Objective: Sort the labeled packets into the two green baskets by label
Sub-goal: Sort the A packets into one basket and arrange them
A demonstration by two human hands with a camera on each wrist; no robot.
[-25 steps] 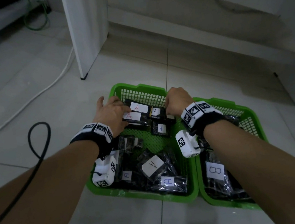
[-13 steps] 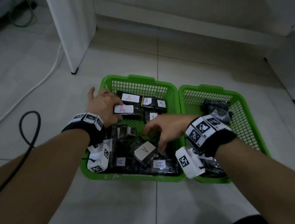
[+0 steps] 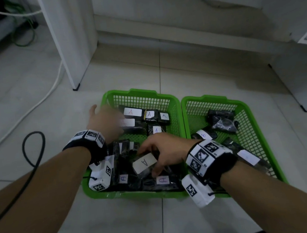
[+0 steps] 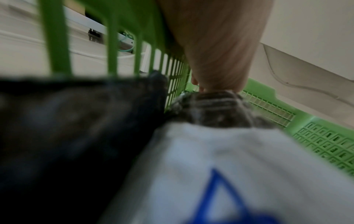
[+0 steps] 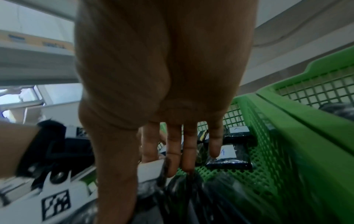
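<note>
- Right hand reaches into the left basket, fingers straight and lying on the big A packet near its 6 o'clock end. It is a touch, not a firm hold, so that packet could slide if lifted now.
- Left hand is blurred at the same basket's 10 o'clock. It seems to press a packet, but I cannot tell whether it holds anything.
- The right basket at 3 o'clock has a B packet. Some labels there are faint or hidden, so a misread could send a packet to the wrong side.
- The glossy wraps are heaped and probably slippery. Dragging one could flip others face down.
</note>
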